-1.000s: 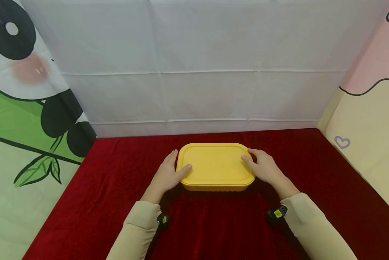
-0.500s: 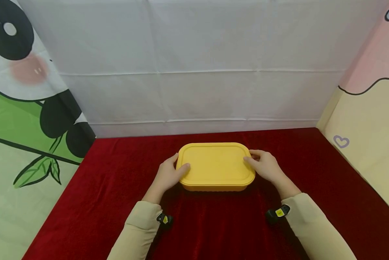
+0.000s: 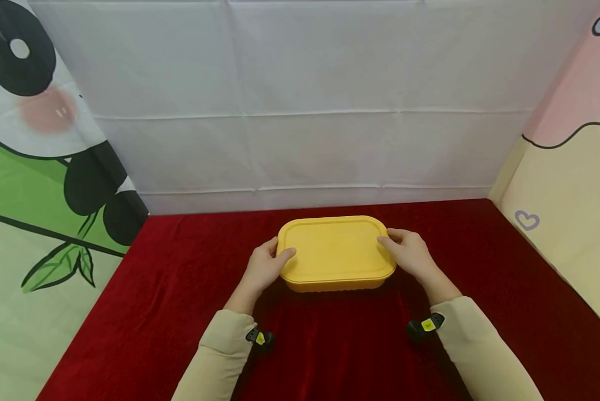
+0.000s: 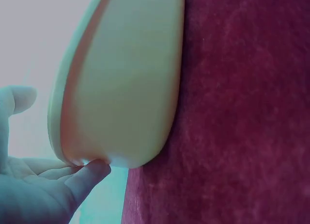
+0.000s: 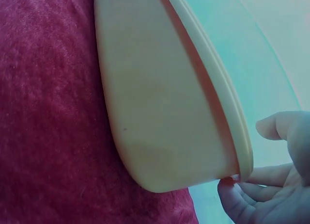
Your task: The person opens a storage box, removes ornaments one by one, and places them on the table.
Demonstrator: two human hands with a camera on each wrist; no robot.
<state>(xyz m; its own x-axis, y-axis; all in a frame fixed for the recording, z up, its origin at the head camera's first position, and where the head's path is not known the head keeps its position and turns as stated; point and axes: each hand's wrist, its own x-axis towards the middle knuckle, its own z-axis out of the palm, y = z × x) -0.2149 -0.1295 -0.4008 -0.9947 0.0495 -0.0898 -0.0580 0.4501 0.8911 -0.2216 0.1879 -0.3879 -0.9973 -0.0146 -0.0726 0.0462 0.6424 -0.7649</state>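
Observation:
A yellow lidded food container (image 3: 337, 248), rectangular with rounded corners, is between my two hands over the red cloth, its lid on. My left hand (image 3: 263, 267) holds its left end, thumb over the lid's edge and fingers at the side. At the opposite end my right hand (image 3: 412, 256) grips the far right corner, thumb above the lid. In the left wrist view, the fingertips (image 4: 99, 168) tuck in below the lid's rim. Fingers (image 5: 230, 195) of the right hand hook under the rim likewise in the right wrist view. Whatever is inside the container is hidden.
Red velvety cloth (image 3: 320, 340) covers the table. A white fabric wall (image 3: 320, 111) stands behind it, with a printed panda panel (image 3: 54, 167) on the left and a pink and cream panel (image 3: 570, 184) on the right.
The container has turned slightly, its right end shifting away from me, and moved a little to the right. My left hand has followed rightward; its fingers have drawn in at the rim.

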